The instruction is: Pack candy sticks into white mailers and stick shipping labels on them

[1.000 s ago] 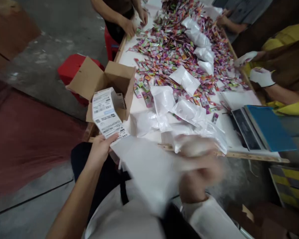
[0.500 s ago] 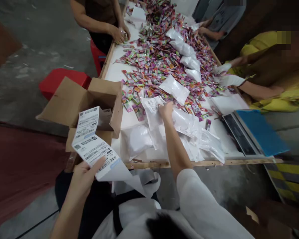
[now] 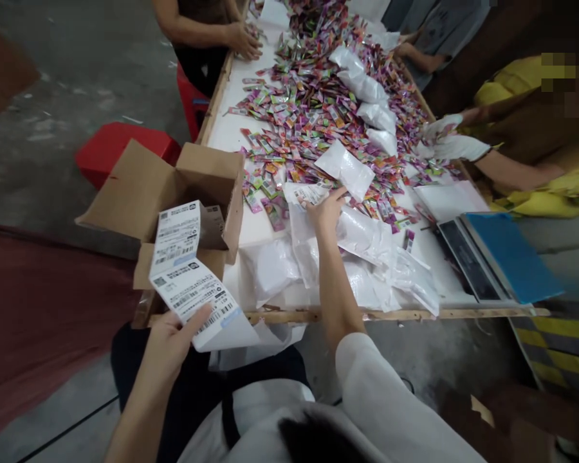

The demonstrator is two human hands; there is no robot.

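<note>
Over a white table (image 3: 228, 130) the outstretched right hand (image 3: 325, 211) splays on a pouch (image 3: 298, 225); left hand (image 3: 168, 344) pinches labels (image 3: 190, 289).

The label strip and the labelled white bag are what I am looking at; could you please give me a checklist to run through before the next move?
1. Left hand grips the label strip: ok, pinched near its lower end.
2. Right hand is at the labelled white bag: ok, it lies over it.
3. Label on that bag is fully flat: cannot tell, the hand partly covers it.
4. Cardboard box is open: ok.
5. Neighbouring white bags lie apart: not ok, several overlap.
</note>
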